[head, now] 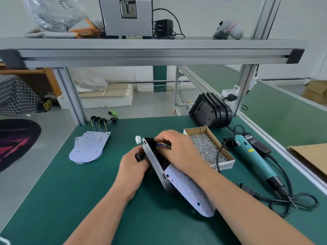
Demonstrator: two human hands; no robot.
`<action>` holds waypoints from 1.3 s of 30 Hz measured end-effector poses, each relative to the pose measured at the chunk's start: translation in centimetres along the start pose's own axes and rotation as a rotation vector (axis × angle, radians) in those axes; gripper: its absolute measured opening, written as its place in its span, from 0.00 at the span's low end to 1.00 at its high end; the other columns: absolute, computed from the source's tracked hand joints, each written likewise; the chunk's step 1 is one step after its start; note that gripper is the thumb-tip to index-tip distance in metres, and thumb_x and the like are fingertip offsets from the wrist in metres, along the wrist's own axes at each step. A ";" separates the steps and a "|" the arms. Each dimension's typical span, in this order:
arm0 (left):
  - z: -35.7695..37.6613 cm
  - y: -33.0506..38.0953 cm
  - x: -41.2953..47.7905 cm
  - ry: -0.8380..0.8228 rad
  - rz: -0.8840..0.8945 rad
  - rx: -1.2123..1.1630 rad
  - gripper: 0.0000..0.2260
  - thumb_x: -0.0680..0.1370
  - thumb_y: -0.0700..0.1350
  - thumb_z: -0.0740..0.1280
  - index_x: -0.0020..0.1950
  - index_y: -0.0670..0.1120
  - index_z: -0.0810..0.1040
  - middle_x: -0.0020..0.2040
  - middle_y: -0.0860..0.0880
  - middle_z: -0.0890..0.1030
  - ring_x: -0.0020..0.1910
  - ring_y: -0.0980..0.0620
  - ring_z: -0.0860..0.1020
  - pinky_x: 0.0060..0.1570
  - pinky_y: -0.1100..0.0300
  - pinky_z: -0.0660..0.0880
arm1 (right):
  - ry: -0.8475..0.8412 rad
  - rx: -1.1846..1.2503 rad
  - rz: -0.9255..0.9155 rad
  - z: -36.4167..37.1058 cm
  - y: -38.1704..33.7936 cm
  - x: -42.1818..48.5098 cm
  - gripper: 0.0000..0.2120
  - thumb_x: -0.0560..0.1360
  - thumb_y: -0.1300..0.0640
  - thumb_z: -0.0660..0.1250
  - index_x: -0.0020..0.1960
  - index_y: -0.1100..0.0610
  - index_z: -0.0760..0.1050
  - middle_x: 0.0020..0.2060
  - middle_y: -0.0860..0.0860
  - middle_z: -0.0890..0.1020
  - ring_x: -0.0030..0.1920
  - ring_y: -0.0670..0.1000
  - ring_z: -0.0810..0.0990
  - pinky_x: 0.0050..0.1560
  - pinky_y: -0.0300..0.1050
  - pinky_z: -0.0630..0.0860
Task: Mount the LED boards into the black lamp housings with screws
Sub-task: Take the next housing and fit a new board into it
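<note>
Lamp housing [154,163] is at mid desk [70,183], tipped up on one long edge. Its long axis runs from far-left to near-right, and the open face is turned toward the right hand [177,149]. LED board [191,193] leans in that open face, not seated flat, with its rounded end sticking out past the housing's near end.

Right fingers are curled at the far end, pinching the wires [163,145] inside the shell. Left hand [134,167] is on the opposite, outer side of the back wall, fingers clamped on a black grommet [138,157]. White connector [138,139] pokes out above the far corner.

So the hands sit on either side of the wall and the wires pass between them. This looks like lead routing, with screwing not yet begun.

Screw box [224,165] is just right of the right wrist, and the teal screwdriver [251,154] is further right. The right hand is clearly the nearer one for both.

Spare boards [90,147] lie at far left, and spare housings [210,112] are stacked at the back right.
</note>
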State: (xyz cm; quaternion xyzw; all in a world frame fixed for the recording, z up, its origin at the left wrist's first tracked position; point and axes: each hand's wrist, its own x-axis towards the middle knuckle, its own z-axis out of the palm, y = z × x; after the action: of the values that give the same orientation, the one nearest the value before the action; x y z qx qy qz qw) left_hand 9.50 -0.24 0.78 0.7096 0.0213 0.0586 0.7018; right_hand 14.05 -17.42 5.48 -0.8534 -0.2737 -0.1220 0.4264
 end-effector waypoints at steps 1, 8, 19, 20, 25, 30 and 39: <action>0.0 0.0 -0.1 0.007 0.006 0.003 0.16 0.73 0.38 0.70 0.56 0.52 0.87 0.46 0.42 0.87 0.42 0.47 0.82 0.46 0.48 0.80 | -0.004 -0.032 -0.018 0.0 0.0 0.1 0.08 0.75 0.60 0.74 0.53 0.50 0.84 0.45 0.47 0.83 0.48 0.47 0.82 0.53 0.50 0.77; 0.5 0.3 -0.5 0.078 0.083 0.059 0.17 0.71 0.42 0.69 0.55 0.58 0.86 0.49 0.52 0.89 0.50 0.47 0.86 0.53 0.51 0.83 | -0.081 -0.202 -0.109 -0.5 -0.2 0.1 0.07 0.76 0.59 0.74 0.54 0.54 0.85 0.44 0.52 0.79 0.45 0.55 0.80 0.48 0.55 0.75; 0.3 0.4 -0.3 0.070 0.125 0.151 0.17 0.73 0.43 0.67 0.56 0.60 0.85 0.46 0.52 0.88 0.45 0.45 0.84 0.49 0.50 0.81 | -0.219 -0.217 -0.173 -1.6 -0.6 -0.1 0.10 0.82 0.60 0.68 0.62 0.55 0.82 0.48 0.52 0.81 0.51 0.51 0.79 0.52 0.45 0.72; 0.4 0.4 -0.4 0.064 0.131 0.151 0.17 0.73 0.44 0.67 0.57 0.60 0.85 0.47 0.52 0.88 0.46 0.45 0.84 0.50 0.50 0.82 | -0.193 -0.218 -0.164 -1.6 -0.5 -0.2 0.08 0.82 0.60 0.69 0.60 0.55 0.81 0.50 0.51 0.82 0.51 0.50 0.79 0.51 0.44 0.71; 0.6 0.9 -0.8 0.053 0.156 0.160 0.17 0.73 0.44 0.67 0.55 0.63 0.85 0.47 0.56 0.88 0.45 0.54 0.85 0.47 0.60 0.79 | -0.103 -0.205 -0.103 -1.3 -0.5 -0.3 0.03 0.79 0.58 0.72 0.51 0.55 0.79 0.44 0.48 0.82 0.45 0.49 0.78 0.46 0.47 0.73; 1.0 0.9 -0.9 0.055 0.179 0.170 0.21 0.73 0.41 0.64 0.56 0.64 0.84 0.47 0.54 0.88 0.48 0.48 0.85 0.49 0.54 0.83 | -0.166 -0.202 -0.101 -1.9 -0.3 0.0 0.02 0.79 0.59 0.72 0.47 0.55 0.81 0.39 0.45 0.80 0.42 0.45 0.76 0.42 0.42 0.69; 1.1 1.0 -0.6 0.085 0.188 0.141 0.22 0.75 0.38 0.65 0.55 0.65 0.85 0.45 0.48 0.88 0.42 0.48 0.83 0.44 0.60 0.82 | -0.329 -0.055 0.028 -2.5 -1.0 -0.2 0.18 0.81 0.61 0.66 0.65 0.44 0.83 0.53 0.42 0.82 0.56 0.40 0.80 0.58 0.33 0.73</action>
State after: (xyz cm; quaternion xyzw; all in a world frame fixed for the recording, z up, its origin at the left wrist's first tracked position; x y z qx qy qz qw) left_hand 8.99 -1.43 1.70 0.7531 -0.0113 0.1526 0.6399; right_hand 13.32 -18.98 7.59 -0.8771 -0.3244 0.0182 0.3539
